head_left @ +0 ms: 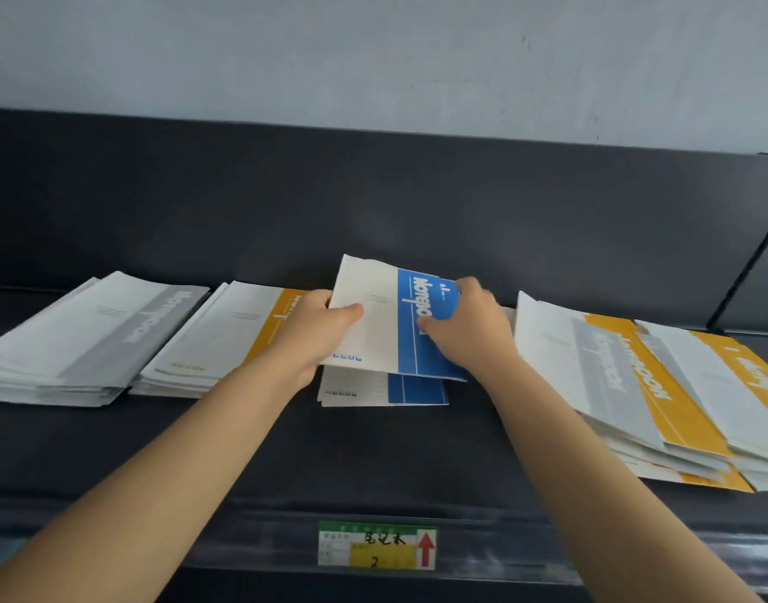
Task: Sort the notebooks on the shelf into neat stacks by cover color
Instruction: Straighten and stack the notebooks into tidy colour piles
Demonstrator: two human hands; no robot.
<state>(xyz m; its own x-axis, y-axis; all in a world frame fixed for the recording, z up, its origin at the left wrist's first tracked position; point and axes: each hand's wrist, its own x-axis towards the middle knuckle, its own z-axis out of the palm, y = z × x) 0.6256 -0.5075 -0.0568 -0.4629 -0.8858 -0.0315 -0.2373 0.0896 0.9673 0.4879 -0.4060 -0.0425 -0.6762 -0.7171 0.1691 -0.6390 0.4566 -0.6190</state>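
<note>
— What sits at the centre of the frame?

— A flat blue-and-white paper notebook [389, 317], raised and tilted above a dark grey metal shelf [373, 450]. Two bare hands hold it. The left hand [317, 335] has its grip closed on the white left edge, with the thumb on the cover. The right hand [476, 330] has its grip closed on the blue right side, fingers curled over the cover.

— What is beneath it?

— Just below centre, a short stack of blue-and-white notebooks [382, 391] lies flat on the shelf, partly hidden by the held one.

— And the other colours?

— At the left of the frame lies a stack of grey-and-white notebooks [82, 341]. Just beside it, left of centre, is a stack of yellow-and-white notebooks [217, 346]; the left hand covers its right edge. At the right of the frame spreads a loose, fanned pile of grey and yellow notebooks [634, 385], overlapping one another.

— Anything else?

— At bottom centre, a green and yellow paper price label [378, 544] with a red arrow sits on the shelf's front rail. A pale wall [373, 54] fills the top.
</note>
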